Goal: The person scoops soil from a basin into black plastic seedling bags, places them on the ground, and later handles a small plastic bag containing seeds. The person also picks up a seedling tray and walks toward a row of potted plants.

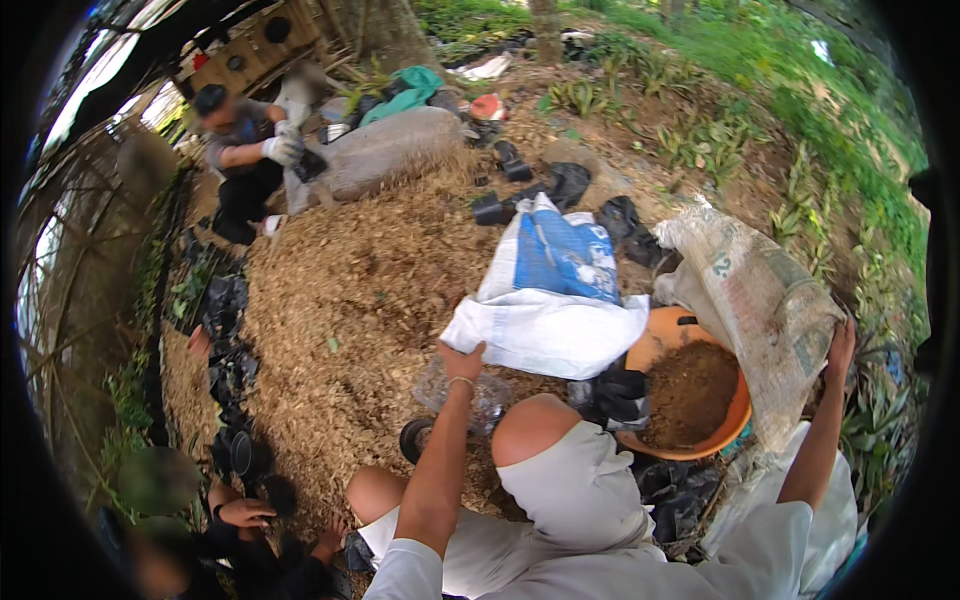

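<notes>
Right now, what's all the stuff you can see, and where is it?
White sack: one, white with blue, centre
Worn sack: one, beige, right
Tub: one, orange, beside the worn sack
Soil: one mass, brown, in the tub
Mulch: one heap, tan-brown, centre-left
Pots: several, black, scattered
Stuffed sack: one, greyish, upper left
Cloth: one, teal, behind the stuffed sack
Plants: many, green, upper right
Other people: at least two, dark-clothed, left
Shorts: one pair, whitish, bottom
Hands: two, bare, on the white and worn sacks
</notes>
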Motion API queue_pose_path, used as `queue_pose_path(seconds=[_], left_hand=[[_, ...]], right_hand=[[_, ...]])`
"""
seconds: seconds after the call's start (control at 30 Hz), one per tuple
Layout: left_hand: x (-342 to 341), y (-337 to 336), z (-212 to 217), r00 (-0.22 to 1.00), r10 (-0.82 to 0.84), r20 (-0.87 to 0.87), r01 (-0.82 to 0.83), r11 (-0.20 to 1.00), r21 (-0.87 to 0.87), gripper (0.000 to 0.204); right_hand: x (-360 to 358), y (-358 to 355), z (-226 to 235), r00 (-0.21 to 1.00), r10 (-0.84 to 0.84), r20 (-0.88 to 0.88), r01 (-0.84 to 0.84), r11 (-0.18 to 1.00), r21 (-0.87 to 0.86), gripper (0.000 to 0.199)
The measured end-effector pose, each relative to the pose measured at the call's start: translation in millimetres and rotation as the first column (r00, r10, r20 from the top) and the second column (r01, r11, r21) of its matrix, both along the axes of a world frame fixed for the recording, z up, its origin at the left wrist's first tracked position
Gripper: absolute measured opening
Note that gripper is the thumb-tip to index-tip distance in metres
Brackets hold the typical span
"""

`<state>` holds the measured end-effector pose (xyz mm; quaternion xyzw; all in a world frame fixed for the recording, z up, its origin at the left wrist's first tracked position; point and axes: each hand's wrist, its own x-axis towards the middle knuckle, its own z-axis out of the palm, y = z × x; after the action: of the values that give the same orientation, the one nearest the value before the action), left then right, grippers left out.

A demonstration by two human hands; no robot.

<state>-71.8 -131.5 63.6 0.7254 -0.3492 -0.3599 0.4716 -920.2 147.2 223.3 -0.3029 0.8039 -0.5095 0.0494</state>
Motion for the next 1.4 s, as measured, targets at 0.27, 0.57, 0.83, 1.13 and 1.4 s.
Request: queue_pose_path(seconds=[0.27,0.57,0.83,1.13,1.4], left_hand=[[1,-13,29,0.876,-0.105,-0.471,0.181,0.976,0.119,0.031],[64,-67,140,0.869,-0.001,-0.494,-0.135,0.961,-0.24,0.055],[129,-98,168,0.91,0.069,-0.408,-0.218,0.918,-0.331,0.061],[177,-130,111,0.96,0.209,-0.185,-0.245,0.948,-0.203,0.056],[281,-156,43,0.943,0.144,0.301,-0.132,0.989,-0.059,0.061]], right_hand=[[32,57,3,0.978,-0.193,0.075,0.198,0.978,-0.072,0.032],[73,51,-9,0.929,0.006,-0.37,0.34,0.382,0.86,0.036],[258,-164,-15,0.91,0.363,-0.199,-0.297,0.908,0.297,0.028],[361,-444,-206,0.725,0.441,0.53,-0.687,0.518,0.51,0.05],[371,-546,-285,0.869,0.104,0.483,-0.426,0.655,0.624,0.075]])
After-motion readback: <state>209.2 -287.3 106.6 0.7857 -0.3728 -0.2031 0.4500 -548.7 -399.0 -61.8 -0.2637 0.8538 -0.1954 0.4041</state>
